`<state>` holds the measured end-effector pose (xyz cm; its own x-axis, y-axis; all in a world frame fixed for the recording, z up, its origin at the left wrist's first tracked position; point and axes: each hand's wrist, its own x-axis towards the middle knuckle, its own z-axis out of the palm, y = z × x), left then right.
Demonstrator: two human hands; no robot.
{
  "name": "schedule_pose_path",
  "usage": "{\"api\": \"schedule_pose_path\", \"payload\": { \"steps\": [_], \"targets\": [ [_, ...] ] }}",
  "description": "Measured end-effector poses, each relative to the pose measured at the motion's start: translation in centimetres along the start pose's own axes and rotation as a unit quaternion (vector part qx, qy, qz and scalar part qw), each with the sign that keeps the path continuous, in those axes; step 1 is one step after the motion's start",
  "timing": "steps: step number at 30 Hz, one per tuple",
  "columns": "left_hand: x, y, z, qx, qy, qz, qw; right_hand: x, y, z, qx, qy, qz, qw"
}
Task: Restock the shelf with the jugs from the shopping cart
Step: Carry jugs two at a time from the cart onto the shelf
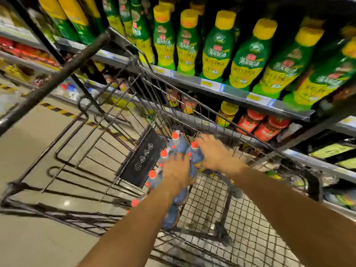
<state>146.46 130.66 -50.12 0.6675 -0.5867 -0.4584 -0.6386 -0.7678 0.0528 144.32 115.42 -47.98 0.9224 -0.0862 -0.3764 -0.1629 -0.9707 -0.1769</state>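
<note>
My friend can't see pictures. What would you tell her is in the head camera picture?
Two bare hands, the left hand and the right hand, reach down onto a cluster of dark jugs with red caps in a wire shopping cart; blur hides whether they grip. Beside the cart, a store shelf holds green bottles with yellow caps.

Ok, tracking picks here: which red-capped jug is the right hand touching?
The rightmost jug, its cap beside the fingers of the right hand; the other jugs line up to its left.
</note>
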Motion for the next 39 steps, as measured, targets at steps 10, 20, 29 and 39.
{"api": "schedule_pose_path", "payload": {
  "steps": [10,20,29,39],
  "targets": [
    [7.4,0.7,7.4,-0.16,0.107,-0.003,0.981,7.5,4.5,8.0,-0.04,0.02,0.01,0.999],
    [5.2,6.7,6.7,-0.287,0.077,-0.017,0.955,-3.4,12.0,10.4,0.041,0.02,0.082,0.996],
    [4.0,10.4,11.9,-0.612,0.139,-0.151,0.764,-6.5,15.2,15.9,0.363,0.054,0.157,0.917],
    [6.1,8.2,14.6,-0.571,-0.024,-0.126,0.811,-3.9,13.8,22.2,0.571,0.193,0.22,0.767]
  ]
}}
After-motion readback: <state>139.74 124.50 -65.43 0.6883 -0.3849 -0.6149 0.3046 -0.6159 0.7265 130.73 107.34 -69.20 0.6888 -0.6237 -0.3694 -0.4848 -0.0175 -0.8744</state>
